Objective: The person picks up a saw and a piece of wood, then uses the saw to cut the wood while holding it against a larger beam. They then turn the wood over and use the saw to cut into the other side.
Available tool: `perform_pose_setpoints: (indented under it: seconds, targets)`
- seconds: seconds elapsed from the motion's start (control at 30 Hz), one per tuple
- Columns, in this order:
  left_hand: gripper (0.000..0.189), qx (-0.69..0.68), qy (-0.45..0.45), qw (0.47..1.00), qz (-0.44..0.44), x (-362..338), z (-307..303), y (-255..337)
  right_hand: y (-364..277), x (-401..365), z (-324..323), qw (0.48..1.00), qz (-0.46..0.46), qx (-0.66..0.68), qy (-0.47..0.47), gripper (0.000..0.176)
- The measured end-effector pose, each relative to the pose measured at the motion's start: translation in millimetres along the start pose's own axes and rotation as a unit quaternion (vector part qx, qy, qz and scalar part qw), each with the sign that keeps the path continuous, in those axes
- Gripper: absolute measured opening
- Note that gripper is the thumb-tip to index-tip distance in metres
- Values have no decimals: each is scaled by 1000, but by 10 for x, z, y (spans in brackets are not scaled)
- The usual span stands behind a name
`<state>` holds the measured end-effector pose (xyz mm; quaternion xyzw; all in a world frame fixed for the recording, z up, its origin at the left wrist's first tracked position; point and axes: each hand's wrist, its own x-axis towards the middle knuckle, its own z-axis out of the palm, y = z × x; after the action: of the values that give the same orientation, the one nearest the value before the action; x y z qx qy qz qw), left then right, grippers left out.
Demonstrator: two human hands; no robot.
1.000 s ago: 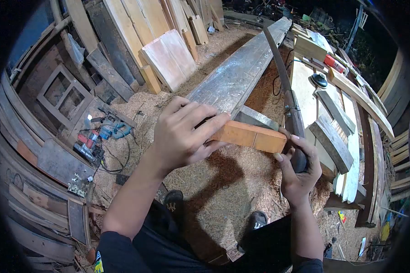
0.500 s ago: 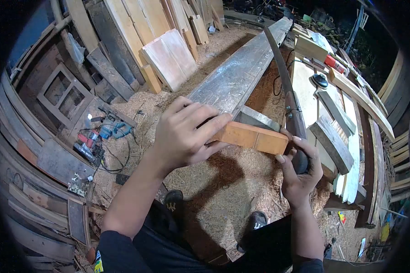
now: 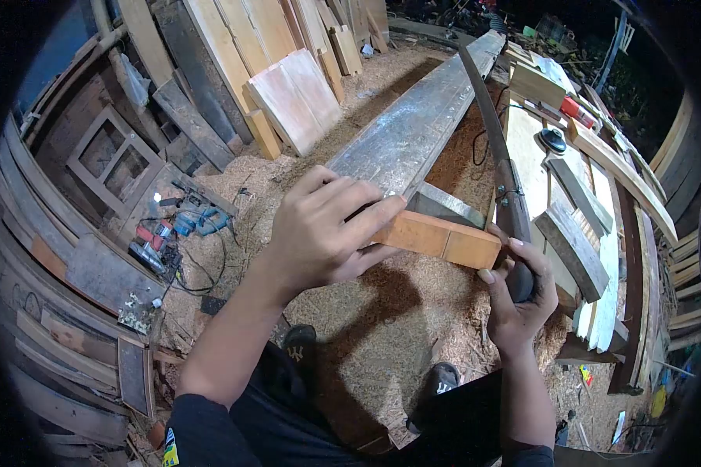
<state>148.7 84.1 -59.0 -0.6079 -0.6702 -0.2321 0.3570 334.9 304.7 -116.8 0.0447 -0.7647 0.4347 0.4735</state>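
Note:
My left hand (image 3: 331, 226) is closed on the left end of a short orange-brown wooden block (image 3: 444, 240), which has a thin dark line across its face. My right hand (image 3: 522, 300) curls round the dark handle of a long machete (image 3: 487, 117), wire-bound near the blade. Its thumb and fingertips also touch the block's right end. The blade points up and away from me. Just behind the block, a grey piece (image 3: 449, 204) adjoins the near end of a long, worn plank bench (image 3: 401, 128). Part of the machete's handle is hidden by my fingers.
Wood shavings cover the floor (image 3: 350, 335) around my feet. Blue and red power tools (image 3: 199, 222) with cords lie at left. Boards (image 3: 300, 97) lean behind them. At right, a work table carries timber pieces (image 3: 572, 249) and a red tool (image 3: 576, 111).
The view has shifted slightly, and both hands, the block and the machete sit a little farther right in it. Both holds look the same.

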Motion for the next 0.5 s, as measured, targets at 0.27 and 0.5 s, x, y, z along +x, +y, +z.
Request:
perform_pose_setpoints:
  seconds: [0.27, 0.5]
  targets:
    - [52, -3, 8, 1000, 9, 16, 2, -8, 22, -16, -9, 999, -25, -28, 6, 46]
    - [52, -4, 6, 1000, 7, 22, -1, 1, -11, 13, -7, 999, -22, -23, -1, 46]
